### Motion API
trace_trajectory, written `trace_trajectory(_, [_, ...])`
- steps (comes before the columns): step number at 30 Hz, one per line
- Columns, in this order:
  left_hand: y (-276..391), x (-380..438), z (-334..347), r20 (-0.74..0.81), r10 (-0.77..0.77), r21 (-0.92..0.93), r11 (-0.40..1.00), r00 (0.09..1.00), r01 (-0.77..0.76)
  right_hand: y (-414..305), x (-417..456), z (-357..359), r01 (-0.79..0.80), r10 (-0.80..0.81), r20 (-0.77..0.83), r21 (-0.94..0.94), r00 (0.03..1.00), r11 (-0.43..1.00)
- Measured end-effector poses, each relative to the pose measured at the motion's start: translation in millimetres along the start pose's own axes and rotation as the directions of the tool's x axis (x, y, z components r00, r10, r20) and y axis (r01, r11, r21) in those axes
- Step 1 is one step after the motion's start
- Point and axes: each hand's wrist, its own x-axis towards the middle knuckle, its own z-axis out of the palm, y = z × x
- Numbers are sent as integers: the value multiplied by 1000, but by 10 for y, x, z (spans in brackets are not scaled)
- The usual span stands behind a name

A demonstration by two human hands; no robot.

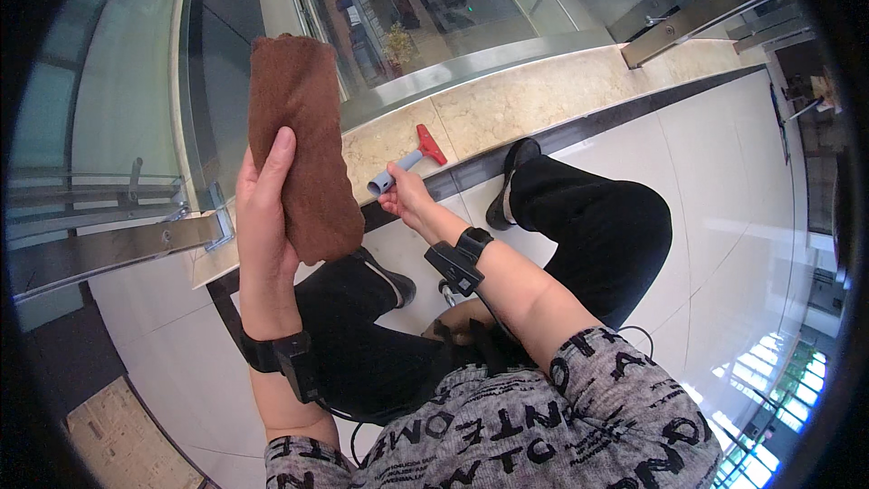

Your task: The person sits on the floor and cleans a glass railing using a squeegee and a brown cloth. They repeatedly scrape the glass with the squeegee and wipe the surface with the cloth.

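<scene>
A folded brown cloth (299,142) is gripped in my left hand (268,190), its thumb lying across the front and the fingers hidden behind. My right hand (407,200) pinches the grey tubular handle (397,172) of a scraper near its hollow end. The scraper's red head (430,145) points away from me, over the beige marble ledge (489,102). Whether the tool rests on the marble or is held just above it, I cannot tell. The cloth and the scraper are apart.
Beyond the ledge stands a glass panel (434,20), with a lower floor seen through it. Metal rails (699,24) run at the right and a metal bar (136,244) at the left. Below the ledge are a dark border strip (577,125) and white floor tiles (713,217).
</scene>
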Motion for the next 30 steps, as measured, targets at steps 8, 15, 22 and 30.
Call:
trace_trajectory(8, [-50,92,-97,38,6,-25,1000,999,-5,-140,124,132,-2,3,33,-12,999,1000])
trace_trajectory(15, [-24,170,-158,47,-12,-26,1000,999,13,-270,208,222,27,-27,14,11,1000,1000])
trace_trajectory(22, [-41,289,-132,64,-10,15,1000,998,9,-438,248,275,42,-43,5,95,999,995])
trace_trajectory(30, [-81,314,-141,115,2,62,998,993,-9,-325,177,136,126,-129,-34,-62,991,990])
